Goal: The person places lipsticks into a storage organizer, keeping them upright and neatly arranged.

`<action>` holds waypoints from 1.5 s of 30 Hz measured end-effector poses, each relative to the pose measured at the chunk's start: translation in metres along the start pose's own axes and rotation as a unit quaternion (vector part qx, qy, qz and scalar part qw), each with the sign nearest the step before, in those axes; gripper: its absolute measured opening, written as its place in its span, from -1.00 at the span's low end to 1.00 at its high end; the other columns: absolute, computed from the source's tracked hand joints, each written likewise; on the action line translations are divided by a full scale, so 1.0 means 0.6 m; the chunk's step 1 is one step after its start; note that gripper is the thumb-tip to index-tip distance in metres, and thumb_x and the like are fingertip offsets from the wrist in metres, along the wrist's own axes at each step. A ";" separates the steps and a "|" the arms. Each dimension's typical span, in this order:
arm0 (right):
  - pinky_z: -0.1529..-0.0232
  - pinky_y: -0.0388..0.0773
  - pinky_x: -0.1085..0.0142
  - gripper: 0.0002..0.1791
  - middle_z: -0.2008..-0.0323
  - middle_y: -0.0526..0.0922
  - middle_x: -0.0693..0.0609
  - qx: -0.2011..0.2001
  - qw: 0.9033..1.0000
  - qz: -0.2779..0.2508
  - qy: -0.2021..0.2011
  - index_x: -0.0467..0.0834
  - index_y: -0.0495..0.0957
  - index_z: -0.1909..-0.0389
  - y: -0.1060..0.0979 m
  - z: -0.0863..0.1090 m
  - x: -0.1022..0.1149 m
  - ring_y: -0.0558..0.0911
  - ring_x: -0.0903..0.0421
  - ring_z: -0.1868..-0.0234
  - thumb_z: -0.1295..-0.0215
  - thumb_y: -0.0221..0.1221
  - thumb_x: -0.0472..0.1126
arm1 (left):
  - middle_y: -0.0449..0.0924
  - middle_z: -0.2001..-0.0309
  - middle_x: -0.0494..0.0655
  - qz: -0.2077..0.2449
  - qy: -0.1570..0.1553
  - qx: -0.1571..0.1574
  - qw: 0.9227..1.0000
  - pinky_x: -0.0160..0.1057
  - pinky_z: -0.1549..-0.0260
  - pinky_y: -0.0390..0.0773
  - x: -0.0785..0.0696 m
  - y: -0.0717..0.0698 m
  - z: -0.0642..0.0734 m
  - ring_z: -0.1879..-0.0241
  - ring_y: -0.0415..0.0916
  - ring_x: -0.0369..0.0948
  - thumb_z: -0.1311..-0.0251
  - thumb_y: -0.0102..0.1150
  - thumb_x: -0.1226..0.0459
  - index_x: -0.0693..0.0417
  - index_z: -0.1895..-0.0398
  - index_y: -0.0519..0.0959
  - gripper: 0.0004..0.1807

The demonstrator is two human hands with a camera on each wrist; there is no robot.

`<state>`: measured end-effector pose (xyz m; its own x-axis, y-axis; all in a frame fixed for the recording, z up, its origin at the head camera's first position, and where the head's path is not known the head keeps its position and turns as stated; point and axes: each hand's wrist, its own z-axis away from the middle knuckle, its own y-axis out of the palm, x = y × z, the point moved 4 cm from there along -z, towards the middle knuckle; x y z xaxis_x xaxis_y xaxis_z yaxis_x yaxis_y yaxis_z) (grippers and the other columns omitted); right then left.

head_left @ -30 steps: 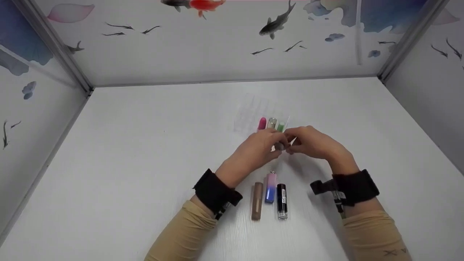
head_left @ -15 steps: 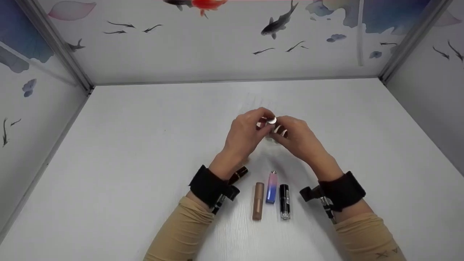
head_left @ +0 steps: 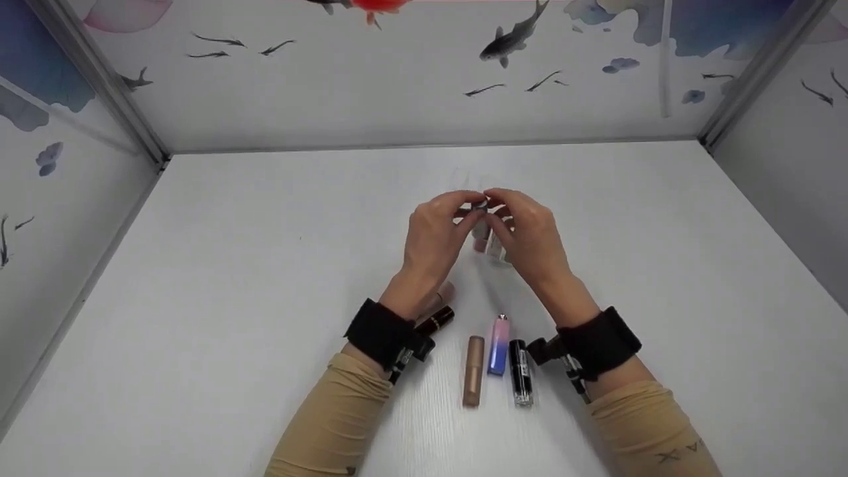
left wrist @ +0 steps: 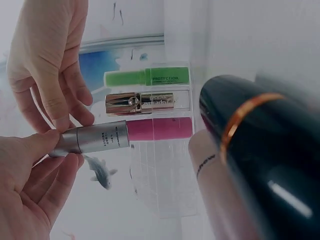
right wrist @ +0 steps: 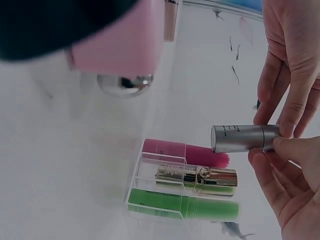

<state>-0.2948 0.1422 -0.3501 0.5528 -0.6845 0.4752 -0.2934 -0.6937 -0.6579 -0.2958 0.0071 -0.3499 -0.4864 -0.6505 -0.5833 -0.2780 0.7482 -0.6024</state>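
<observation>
Both hands meet around a silver lipstick tube [left wrist: 102, 137], raised in front of a clear compartment organizer [left wrist: 175, 202]. My left hand [head_left: 434, 235] pinches the tube near its top end between thumb and fingers. From the other side my right hand [head_left: 530, 232] pinches the same end with thumb and fingertips. In the organizer stand a pink lipstick [right wrist: 165, 149], a gold one [right wrist: 210, 180] and a green one [right wrist: 210, 207] side by side. The silver tube's lower end overlaps the pink lipstick in both wrist views; whether they touch I cannot tell.
Nearer the body lie a brown-gold tube [head_left: 473, 371], a pink-and-blue tube [head_left: 499, 344] and a black tube with a clear end [head_left: 521, 374]. By the left wrist are a black tube with gold bands [head_left: 436, 322] and a partly hidden beige tube [head_left: 447, 291].
Both hands have moved left and farther back from the organizer's right side, now with the silver lipstick tube between their fingertips. The black and beige tubes by the left wrist have come into sight.
</observation>
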 end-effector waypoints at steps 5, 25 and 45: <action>0.20 0.64 0.24 -0.69 0.13 0.65 -0.11 -0.003 1.000 0.004 0.001 -0.24 0.53 -0.02 0.004 -0.004 0.001 0.68 0.07 0.21 -0.24 0.19 -0.33 | 0.69 0.11 -0.18 0.003 0.010 -0.018 1.000 -0.47 0.18 0.57 -0.001 -0.001 -0.001 0.15 0.65 -0.32 -0.19 0.20 0.23 -0.02 0.08 0.64 -0.77; 0.08 0.57 0.17 -0.76 0.23 0.73 -0.03 -0.026 0.997 0.057 -0.034 -0.15 0.65 0.09 0.012 -0.012 -0.017 0.64 0.03 0.15 -0.20 0.25 -0.25 | 0.61 0.08 -0.13 -0.006 -0.016 0.006 1.000 -0.45 0.18 0.58 0.017 0.016 -0.005 0.10 0.64 -0.29 -0.20 0.20 0.27 0.01 0.12 0.56 -0.81; 0.12 0.59 0.19 -0.70 0.18 0.72 -0.03 0.002 0.998 0.057 -0.002 -0.14 0.62 0.03 0.017 -0.013 -0.025 0.60 0.03 0.09 -0.19 0.25 -0.30 | 0.59 0.04 -0.14 -0.024 -0.017 0.014 0.999 -0.44 0.08 0.54 0.022 0.023 -0.005 0.03 0.60 -0.29 -0.27 0.11 0.26 0.01 0.05 0.56 -0.80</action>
<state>-0.3121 0.1435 -0.3596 0.5189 -0.7585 0.3941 -0.3526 -0.6099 -0.7097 -0.3086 0.0090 -0.3645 -0.4439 -0.6897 -0.5721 -0.2762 0.7127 -0.6448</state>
